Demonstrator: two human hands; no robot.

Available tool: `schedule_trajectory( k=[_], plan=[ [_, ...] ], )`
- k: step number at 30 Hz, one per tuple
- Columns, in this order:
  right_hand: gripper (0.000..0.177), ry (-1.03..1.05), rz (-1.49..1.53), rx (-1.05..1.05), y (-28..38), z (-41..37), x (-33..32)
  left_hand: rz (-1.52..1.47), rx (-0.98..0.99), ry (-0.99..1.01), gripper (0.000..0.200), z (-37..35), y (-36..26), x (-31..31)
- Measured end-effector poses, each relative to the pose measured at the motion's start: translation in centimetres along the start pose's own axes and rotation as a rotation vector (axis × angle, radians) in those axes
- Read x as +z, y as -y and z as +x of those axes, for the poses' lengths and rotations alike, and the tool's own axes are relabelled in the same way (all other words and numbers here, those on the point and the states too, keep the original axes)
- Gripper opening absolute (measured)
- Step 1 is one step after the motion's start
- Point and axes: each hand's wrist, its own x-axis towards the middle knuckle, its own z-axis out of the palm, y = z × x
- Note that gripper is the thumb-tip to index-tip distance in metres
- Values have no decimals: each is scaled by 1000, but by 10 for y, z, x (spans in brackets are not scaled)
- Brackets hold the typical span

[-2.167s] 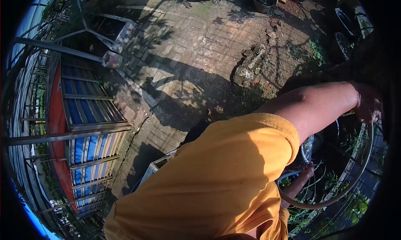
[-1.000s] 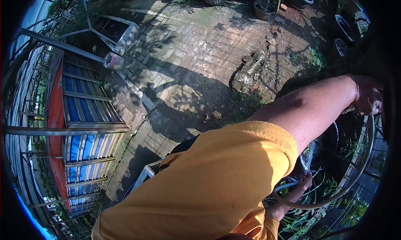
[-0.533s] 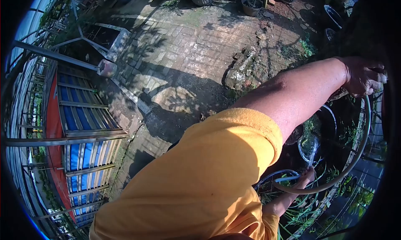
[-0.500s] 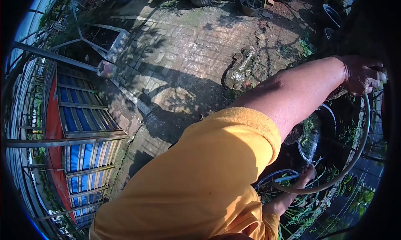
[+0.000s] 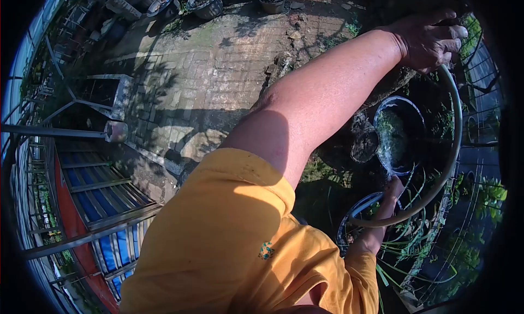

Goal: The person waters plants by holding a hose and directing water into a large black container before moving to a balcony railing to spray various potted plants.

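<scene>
My left hand [image 5: 436, 41] is at the upper right end of my outstretched arm, its fingers curled around a garden hose [image 5: 457, 128]. From there the hose hangs in a wide curve down to the right and bends back toward my other hand. Lower down, my right hand [image 5: 394, 188] is closed around the hose's end, whose tip I cannot make out. Water [image 5: 386, 150] sprays from it into a dark round pot [image 5: 423, 125] with greenery inside. Beside my right forearm another pot rim [image 5: 343, 226] shows, with long grassy leaves around it.
Paving bricks [image 5: 191, 84] cover the ground at centre left. Potted plants [image 5: 207, 9] stand at the far edge. Slatted frames with blue sheeting [image 5: 106, 205] and metal bars lie on the left. A wire fence [image 5: 480, 144] runs along the right.
The view has shifted, so the pots and both hands sit further left and higher. Both hands still hold the hose, and water still runs into the pot.
</scene>
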Motion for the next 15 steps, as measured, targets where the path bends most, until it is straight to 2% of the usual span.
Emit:
schedule_trajectory(
  k=[2,4,7,9,10,14,15],
  plan=[
    [21,31,116,-16,-4,8,-6,43,21,51,18,-1,3,-11],
    [19,-19,89,-24,9,10,-8,98,46,82,18,-1,3,-15],
    [13,-46,73,12,14,1,-4,-217,25,-202,30,-2,3,8],
    [11,-4,20,41,1,7,-4,-215,20,-163,34,-2,2,14],
    [11,-62,24,94,-4,16,-7,-212,11,-176,34,-2,2,17],
    [12,-137,67,50,2,23,-15,-192,19,-147,34,-3,3,10],
    [12,-93,55,25,3,21,-16,-187,23,-168,34,-3,2,12]
  ],
)
